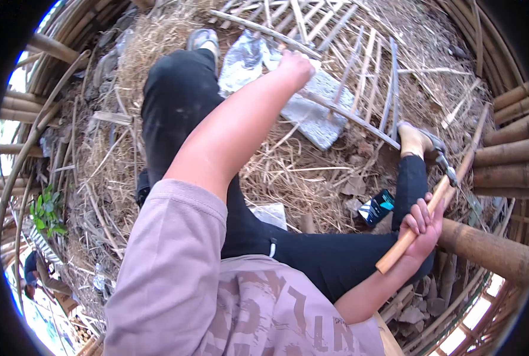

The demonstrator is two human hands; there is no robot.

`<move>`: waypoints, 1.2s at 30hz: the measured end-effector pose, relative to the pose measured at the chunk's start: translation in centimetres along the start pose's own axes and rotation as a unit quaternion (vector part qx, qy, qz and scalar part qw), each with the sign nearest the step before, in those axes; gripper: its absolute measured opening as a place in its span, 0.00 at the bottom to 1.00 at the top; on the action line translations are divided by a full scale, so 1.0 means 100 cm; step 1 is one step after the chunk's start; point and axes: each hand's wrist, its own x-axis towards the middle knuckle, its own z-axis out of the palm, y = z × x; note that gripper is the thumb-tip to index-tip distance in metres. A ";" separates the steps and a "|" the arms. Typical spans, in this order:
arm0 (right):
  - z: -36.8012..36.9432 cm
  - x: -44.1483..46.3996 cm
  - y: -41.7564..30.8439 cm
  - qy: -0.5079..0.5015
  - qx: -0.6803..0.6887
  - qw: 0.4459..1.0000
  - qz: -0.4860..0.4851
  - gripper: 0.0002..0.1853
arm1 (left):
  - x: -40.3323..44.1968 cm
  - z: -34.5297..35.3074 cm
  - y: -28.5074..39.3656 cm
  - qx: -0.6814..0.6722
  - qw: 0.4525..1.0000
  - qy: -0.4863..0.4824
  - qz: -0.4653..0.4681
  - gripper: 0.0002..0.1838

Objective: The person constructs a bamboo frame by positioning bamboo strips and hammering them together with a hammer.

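Note:
My left hand [296, 66] reaches far forward, its fingers curled at the edge of a lattice of split bamboo strips [359, 121]. Part of the grip is hidden behind the back of the hand. Under the lattice lies a flat grey stone block [321, 127], with crumpled clear plastic [241, 62] beside it. Low at the right, my right hand [422, 225] is wrapped around the wooden handle of a hammer [404, 250]. The metal head points up and away, close to my right foot [414, 139].
Straw and dry strips [294, 166] cover the ground between my legs. A black and blue packet [376, 207] lies by my right shin. Thick bamboo poles [490, 249] stand at the right. A green plant [46, 210] grows at the left; another person [32, 273] is beyond.

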 end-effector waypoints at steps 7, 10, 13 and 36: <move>0.000 0.002 0.004 0.018 -0.033 0.999 0.002 0.16 | -0.043 -0.159 -0.031 -0.088 0.988 -0.077 0.097 0.11; 0.001 0.003 0.004 0.026 -0.046 0.999 -0.002 0.15 | -0.085 -0.183 -0.061 -0.105 0.991 -0.035 0.078 0.12; 0.001 0.002 0.003 0.034 -0.055 0.998 -0.013 0.15 | -0.145 -0.179 -0.113 -0.196 0.979 -0.049 0.000 0.17; 0.038 0.034 0.089 0.129 -0.527 0.839 0.037 0.10 | -0.256 -0.152 -0.055 -0.130 0.924 0.273 -0.233 0.12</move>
